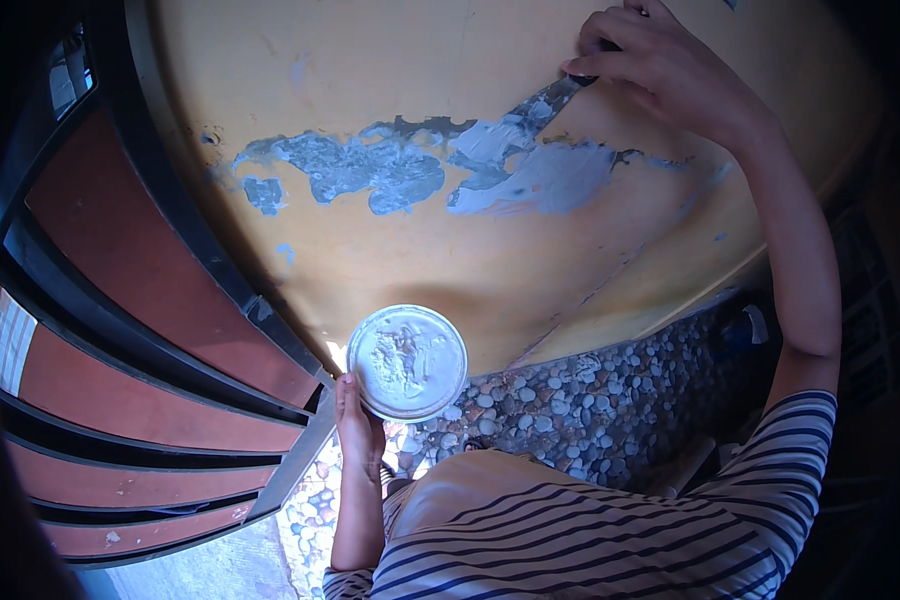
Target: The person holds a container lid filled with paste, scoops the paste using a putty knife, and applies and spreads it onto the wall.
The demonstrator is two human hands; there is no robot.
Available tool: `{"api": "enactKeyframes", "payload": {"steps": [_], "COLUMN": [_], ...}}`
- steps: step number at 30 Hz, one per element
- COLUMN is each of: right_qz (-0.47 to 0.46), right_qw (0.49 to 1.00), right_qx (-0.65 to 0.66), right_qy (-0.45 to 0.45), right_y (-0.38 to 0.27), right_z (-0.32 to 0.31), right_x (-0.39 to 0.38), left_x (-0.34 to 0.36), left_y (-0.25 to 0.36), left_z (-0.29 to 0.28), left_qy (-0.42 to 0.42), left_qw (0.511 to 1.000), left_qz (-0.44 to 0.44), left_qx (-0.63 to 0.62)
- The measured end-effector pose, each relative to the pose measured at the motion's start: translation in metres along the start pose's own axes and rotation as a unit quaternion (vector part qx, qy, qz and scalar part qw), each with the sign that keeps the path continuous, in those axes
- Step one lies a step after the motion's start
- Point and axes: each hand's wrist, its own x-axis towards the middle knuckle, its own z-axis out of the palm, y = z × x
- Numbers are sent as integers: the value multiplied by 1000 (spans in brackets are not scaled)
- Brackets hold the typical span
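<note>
My right hand (642, 62) is closed round the dark handle of a putty knife (545, 108), raised at the upper right. Its blade is smeared with pale putty and lies against a yellow wall (390, 60). Under it, a band of peeled paint shows grey plaster, and a smooth light putty patch (545, 180) covers the right part of that band. Low in front of me, my left hand (358, 425) grips a round tub (408, 362) by its side. White putty with a rough, dug-up surface fills the tub.
Left of the wall stands a gate (160, 300) with reddish panels and a dark metal frame. Pebbled ground (590, 410) runs along the wall's foot. A small crack line (610, 280) crosses the wall at the lower right.
</note>
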Motion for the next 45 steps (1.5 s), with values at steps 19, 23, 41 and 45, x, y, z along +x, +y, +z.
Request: {"api": "enactKeyframes", "payload": {"steps": [19,23,41,45], "right_qz": [40,71,158,197], "right_qw": [996,992,966,962], "right_qx": [83,101,89,89], "right_qy": [14,35,187,168], "right_y": [3,-17,-5,-2], "right_z": [-5,25,63,62], "right_x": [-25,-23,-119,-145], "left_x": [-19,-25,-62,-68], "left_y": [-5,-9,-38,-43], "left_z": [14,21,71,66], "left_qy": [-9,-9,-24,-23], "left_qw": [1000,1000,999,999], "left_qz": [4,6,-3,-5], "left_qx": [7,14,41,40]}}
